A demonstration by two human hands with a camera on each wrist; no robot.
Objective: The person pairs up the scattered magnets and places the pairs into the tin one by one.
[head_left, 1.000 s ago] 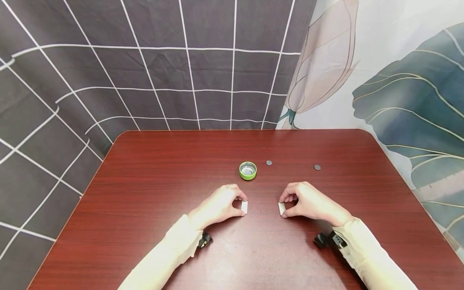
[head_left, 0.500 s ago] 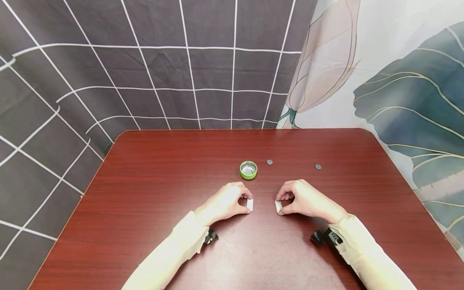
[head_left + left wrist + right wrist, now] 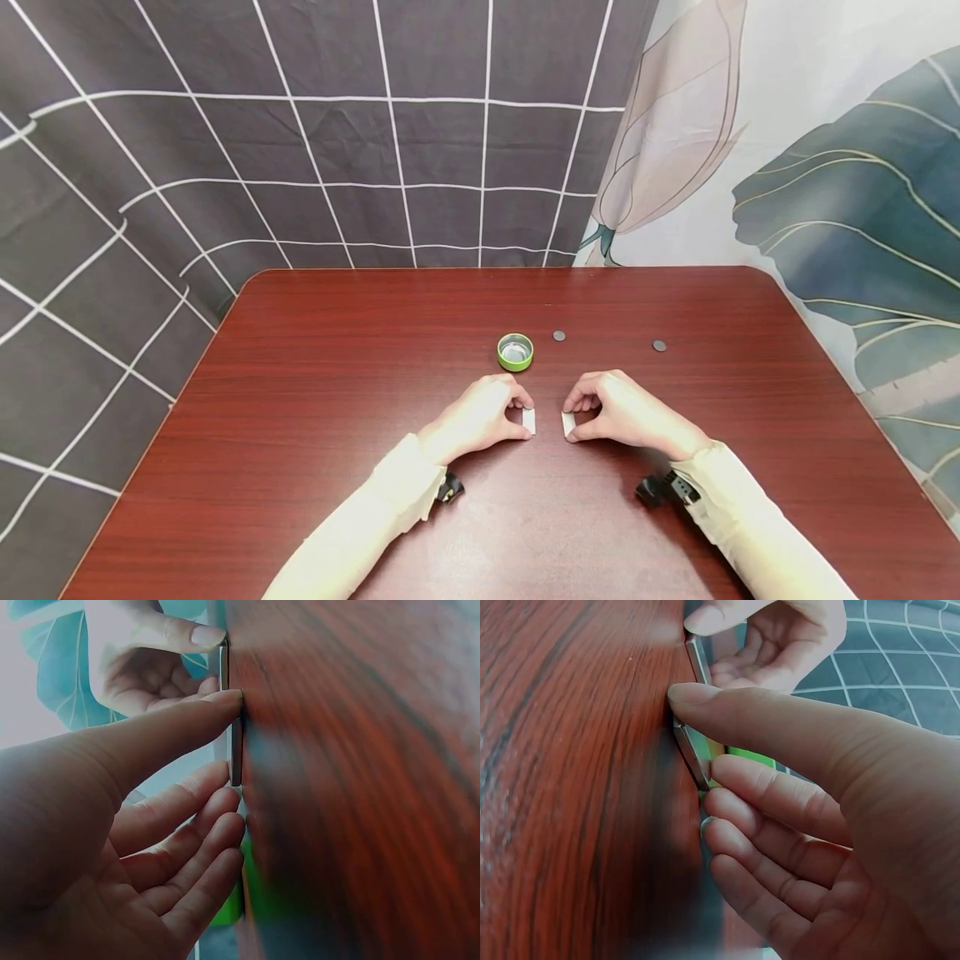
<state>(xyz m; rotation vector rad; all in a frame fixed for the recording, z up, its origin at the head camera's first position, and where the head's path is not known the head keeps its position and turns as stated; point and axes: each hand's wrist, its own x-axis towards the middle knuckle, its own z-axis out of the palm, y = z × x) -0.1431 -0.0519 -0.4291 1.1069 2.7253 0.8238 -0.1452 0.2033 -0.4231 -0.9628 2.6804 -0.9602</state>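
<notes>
My left hand [image 3: 480,417] pinches a small flat silver-white bar [image 3: 529,421] between thumb and forefinger, standing it on edge on the red-brown table [image 3: 337,358]. My right hand [image 3: 618,410] pinches a matching bar [image 3: 567,424] the same way. The two bars face each other a short gap apart. In the left wrist view the left bar [image 3: 235,754] stands under my thumb tip, with the right hand's bar [image 3: 223,664] beyond it. The right wrist view shows the right bar [image 3: 694,754] tilted under my thumb and the left hand's bar [image 3: 698,658] farther off.
A small green-rimmed round cap [image 3: 514,351] lies open side up just beyond my hands. Two dark discs [image 3: 558,336] [image 3: 658,345] lie to its right. Patterned curtains hang behind the table's far edge.
Both hands have slid inward along the table with their bars, and the gap between the two bars has narrowed by more than half.
</notes>
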